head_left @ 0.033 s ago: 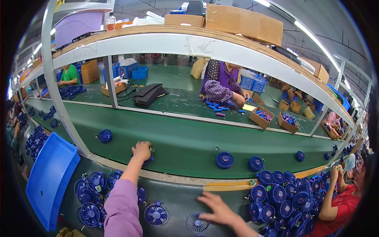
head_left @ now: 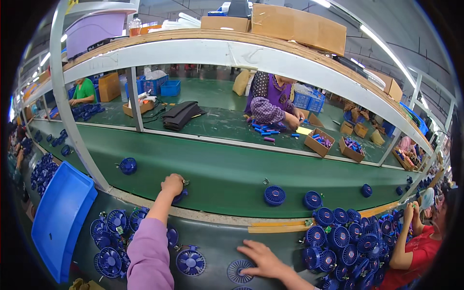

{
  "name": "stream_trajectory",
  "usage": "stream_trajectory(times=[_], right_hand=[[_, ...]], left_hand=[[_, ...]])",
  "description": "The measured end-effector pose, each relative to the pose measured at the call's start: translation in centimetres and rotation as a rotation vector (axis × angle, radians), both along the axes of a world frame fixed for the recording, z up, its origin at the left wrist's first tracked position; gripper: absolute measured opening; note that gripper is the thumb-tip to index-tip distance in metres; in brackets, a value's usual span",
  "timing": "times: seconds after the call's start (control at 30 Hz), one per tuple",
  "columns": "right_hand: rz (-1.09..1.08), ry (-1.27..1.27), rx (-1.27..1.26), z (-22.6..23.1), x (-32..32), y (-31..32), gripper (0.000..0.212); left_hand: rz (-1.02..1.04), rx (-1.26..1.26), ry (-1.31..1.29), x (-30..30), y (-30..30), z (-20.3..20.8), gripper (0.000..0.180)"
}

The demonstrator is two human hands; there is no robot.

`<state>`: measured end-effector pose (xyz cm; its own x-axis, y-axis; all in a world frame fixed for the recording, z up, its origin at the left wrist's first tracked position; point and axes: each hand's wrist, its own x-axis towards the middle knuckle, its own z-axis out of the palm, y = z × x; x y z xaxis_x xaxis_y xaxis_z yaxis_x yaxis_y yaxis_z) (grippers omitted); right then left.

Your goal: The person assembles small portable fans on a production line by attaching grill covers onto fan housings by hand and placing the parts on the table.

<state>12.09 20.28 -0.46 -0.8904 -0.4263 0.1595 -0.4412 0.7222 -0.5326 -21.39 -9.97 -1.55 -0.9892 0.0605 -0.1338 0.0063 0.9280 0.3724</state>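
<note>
One dark-blue fan (head_left: 181, 196), probably round, mostly hidden.

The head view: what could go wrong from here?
The left hand mostly hides a blue fan unit at the near edge of the belt; if its grip is loose, the unit might slip. The right hand, partly over a round grille, could nudge it. The heaped fans to the right might slide if bumped.
</note>
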Motion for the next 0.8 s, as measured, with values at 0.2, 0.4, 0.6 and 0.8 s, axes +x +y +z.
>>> stream_trajectory(times=[0.2,0.4,0.6,0.8], right_hand=[[-0.081,0.127,0.133,-1.4,0.9,-1.4,0.054],[-0.254,-0.214,-0.350,-0.1,-0.2,-0.6,0.029],[-0.387,0.058,-0.882,2.0,-5.3,-1.9,0.024],[-0.320,0.582,-0.447,5.8,-8.8,-6.0,0.041]], left_hand=[[-0.185,0.131,0.253,-0.6,-2.3,-2.6,0.024],[-0.227,0.050,0.189,2.8,-2.2,-1.3,0.018],[-0.152,0.559,0.536,7.8,2.3,0.2,0.019],[-0.053,1.375,0.225,17.0,10.1,2.0,0.016]])
